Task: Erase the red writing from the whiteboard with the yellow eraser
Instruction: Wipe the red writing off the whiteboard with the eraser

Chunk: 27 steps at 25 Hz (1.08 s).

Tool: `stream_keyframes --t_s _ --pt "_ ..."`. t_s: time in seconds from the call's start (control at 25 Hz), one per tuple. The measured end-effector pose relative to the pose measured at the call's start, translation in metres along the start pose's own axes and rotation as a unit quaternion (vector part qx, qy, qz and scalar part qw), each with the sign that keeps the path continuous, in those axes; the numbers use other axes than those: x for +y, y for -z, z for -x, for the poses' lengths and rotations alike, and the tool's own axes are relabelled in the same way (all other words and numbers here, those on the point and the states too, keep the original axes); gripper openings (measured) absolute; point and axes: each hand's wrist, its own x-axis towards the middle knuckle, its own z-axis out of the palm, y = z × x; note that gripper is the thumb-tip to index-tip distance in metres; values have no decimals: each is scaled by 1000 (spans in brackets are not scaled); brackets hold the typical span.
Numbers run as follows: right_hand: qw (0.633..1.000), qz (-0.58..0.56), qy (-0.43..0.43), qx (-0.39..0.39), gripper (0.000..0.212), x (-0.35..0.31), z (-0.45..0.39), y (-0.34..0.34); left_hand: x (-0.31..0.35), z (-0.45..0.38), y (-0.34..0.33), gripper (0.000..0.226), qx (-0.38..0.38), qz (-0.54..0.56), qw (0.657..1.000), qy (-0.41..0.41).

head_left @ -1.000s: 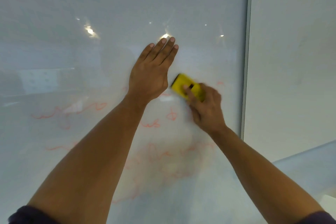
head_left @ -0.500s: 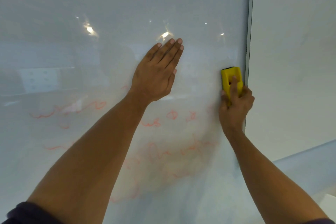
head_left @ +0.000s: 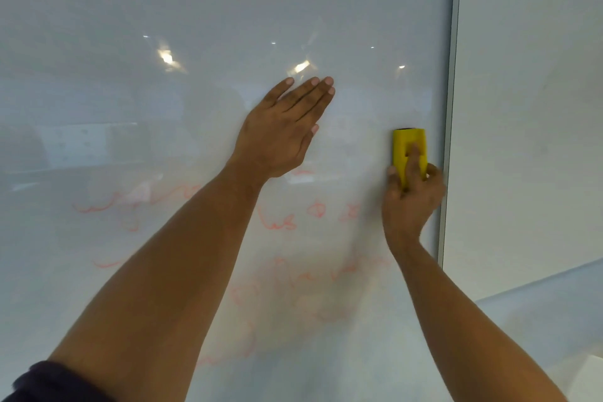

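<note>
The left arm (head_left: 169, 271) hides part of the faint, smeared red writing (head_left: 280, 223), too blurred to read.

The eraser (head_left: 409, 153) is bright yellow, with a thin black strip along its top edge. The whiteboard (head_left: 195, 10) is glossy pale grey-white, dotted with small bright light reflections. The writing (head_left: 277, 222) on it is faint, smeared red-orange, in loose scribbles. The board's frame (head_left: 448, 108) is silvery grey. A sleeve (head_left: 49, 382) is dark navy.

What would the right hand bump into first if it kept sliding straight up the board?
Nothing, it seems: above the right hand and its yellow block eraser the white glossy whiteboard looks bare to the picture's top.
</note>
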Motion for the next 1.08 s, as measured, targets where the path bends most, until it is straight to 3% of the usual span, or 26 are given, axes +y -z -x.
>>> stream_keyframes --t_s 0.04,0.08,0.16,0.2,0.24,0.32,0.36,0.44,0.48,0.52,0.6,0.64,0.68,0.76,0.8,0.88,0.92,0.96,1.04,1.08 --pt "998 -22 -60 18 56 -18 3 -5 -1 2 1 59 7 -4 1000 21" --pt "1000 -8 -13 10 55 -34 14 -9 -3 4 3 59 11 -5 999 37" --pt "965 35 250 -67 53 -49 43 -14 -10 10 6 59 13 -8 999 40" --pt "943 48 318 -88 52 -47 43 -15 -17 15 8 59 13 -11 999 33" --pt "952 40 290 -90 52 -49 38 -17 -25 21 11 58 15 -14 999 29" --pt "991 -2 125 -40 54 -70 39 -22 -45 34 18 58 22 -23 999 35" --pt "992 0 125 -35 56 -82 49 -25 -52 41 21 58 22 -27 999 39" --pt "944 30 317 -84 60 -88 62 -25 -61 52 25 58 18 -36 998 41" --pt "924 41 368 -95 60 -85 53 -24 -65 58 27 58 16 -38 998 42" --pt "942 35 323 -87 59 -83 42 -26 -69 63 28 58 14 -39 998 44" --pt "991 -11 127 -42 57 -101 40 -29 -77 72 30 58 11 -39 998 55" --pt "992 -10 123 -39 58 -111 50 -31 -79 76 31 58 13 -41 997 59" --pt "972 2 225 -66 61 -118 67 -34 -81 79 33 58 14 -44 997 59" --pt "873 41 471 -119 66 -113 74 -31 -86 87 34 58 15 -49 997 53" --pt "870 48 477 -118 66 -109 61 -32 -90 92 36 58 14 -52 997 51" --pt "961 5 264 -77 61 -121 50 -34 -99 104 39 59 13 -60 996 58" --pt "981 -10 186 -55 60 -130 57 -37 -104 109 40 59 15 -64 996 66" --pt "975 -1 212 -60 62 -139 72 -41 -108 113 42 59 16 -67 995 72" --pt "891 33 439 -111 67 -139 84 -40 -113 117 45 59 14 -65 995 71" --pt "872 42 474 -116 67 -135 72 -40 -116 119 46 59 13 -64 995 71"
